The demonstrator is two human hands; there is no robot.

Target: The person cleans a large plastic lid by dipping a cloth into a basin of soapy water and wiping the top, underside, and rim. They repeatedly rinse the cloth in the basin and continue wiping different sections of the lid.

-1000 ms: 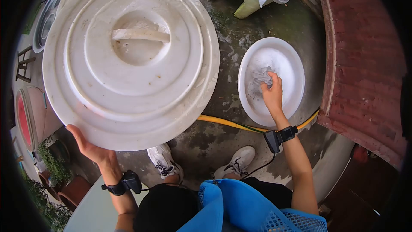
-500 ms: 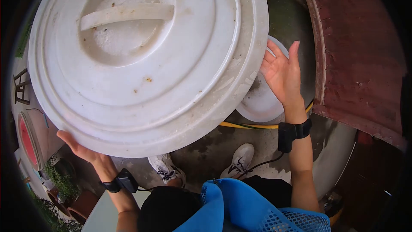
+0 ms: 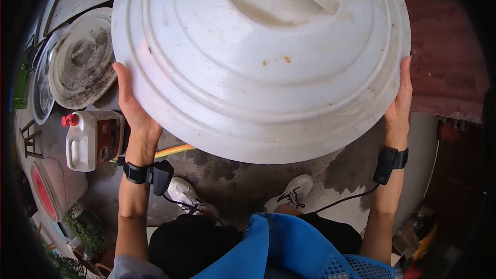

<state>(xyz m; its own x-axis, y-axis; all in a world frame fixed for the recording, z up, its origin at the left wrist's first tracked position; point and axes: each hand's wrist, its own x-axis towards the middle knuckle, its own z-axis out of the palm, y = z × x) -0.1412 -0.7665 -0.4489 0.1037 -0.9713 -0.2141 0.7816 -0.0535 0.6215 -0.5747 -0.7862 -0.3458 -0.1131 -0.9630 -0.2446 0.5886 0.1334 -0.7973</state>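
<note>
lid (image 3: 258,62) hangs clear of the floor (image 3: 248,175) between left hand (image 3: 135,111) and right hand (image 3: 399,104), fingers pressed together flat on its rim; specks dot it, so cleaning looks unfinished.

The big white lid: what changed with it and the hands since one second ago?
The right hand left the basin and cloth and took hold of the lid at its right edge. The lid moved right, now hiding the basin. The left hand kept its hold.

The lid (image 3: 258,67) lies between left hand (image 3: 135,108) and right hand (image 3: 400,98), jug (image 3: 88,139) leftward.
</note>
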